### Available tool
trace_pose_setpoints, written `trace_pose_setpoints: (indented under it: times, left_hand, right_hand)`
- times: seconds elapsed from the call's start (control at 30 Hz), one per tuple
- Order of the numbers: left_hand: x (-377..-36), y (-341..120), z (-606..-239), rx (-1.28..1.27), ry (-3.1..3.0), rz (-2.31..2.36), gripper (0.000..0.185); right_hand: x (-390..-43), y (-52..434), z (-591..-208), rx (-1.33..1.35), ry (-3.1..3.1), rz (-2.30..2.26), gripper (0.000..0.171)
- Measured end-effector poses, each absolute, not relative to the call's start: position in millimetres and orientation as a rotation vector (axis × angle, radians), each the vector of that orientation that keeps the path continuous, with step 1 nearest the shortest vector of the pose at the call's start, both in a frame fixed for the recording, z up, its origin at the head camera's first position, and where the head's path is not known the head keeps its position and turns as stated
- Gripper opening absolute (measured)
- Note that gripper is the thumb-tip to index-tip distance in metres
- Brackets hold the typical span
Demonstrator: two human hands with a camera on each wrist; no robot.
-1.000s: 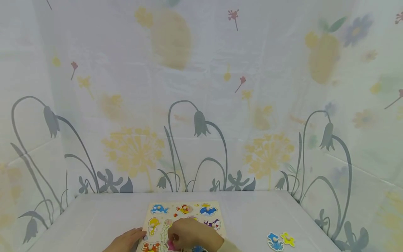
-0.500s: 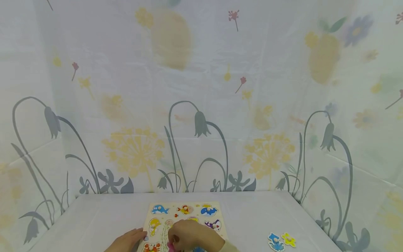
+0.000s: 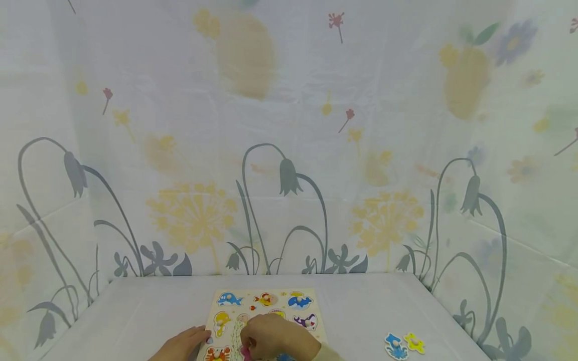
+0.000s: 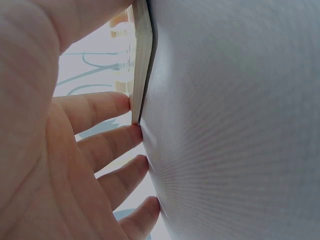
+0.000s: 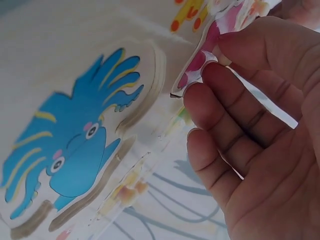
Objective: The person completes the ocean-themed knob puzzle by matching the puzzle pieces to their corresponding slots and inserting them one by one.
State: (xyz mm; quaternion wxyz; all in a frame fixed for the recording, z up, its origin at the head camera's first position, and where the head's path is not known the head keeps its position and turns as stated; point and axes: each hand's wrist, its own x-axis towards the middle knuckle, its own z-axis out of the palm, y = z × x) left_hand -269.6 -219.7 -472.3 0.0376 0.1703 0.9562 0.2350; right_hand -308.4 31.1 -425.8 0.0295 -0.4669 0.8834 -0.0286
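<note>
- A pink puzzle piece [image 5: 202, 62] is pinched by the curled fingers of the right hand [image 3: 275, 338], over the near part of the puzzle board [image 3: 264, 313] on the bench [image 3: 135, 311].
- The board's left edge is touched by the straight fingers of the left hand [image 3: 182, 345]; nothing is held.

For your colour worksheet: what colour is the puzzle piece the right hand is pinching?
Pink with white patches; the piece shows best in the right wrist view.

Bare table [image 3: 135, 321] flanks the puzzle board [image 3: 214, 306]; two loose pieces [image 3: 402, 345] sit right
</note>
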Motion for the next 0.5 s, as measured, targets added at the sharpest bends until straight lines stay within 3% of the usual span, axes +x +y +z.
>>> trace_pose_setpoints:
  times: [0.5]
  left_hand:
    - [-269.0, -221.1, -474.1, 0.491, 2.937, 0.732, 0.084]
  right_hand:
    - [-311.2, 31.8, -428.8, -1.456, 2.712, -0.151, 0.011]
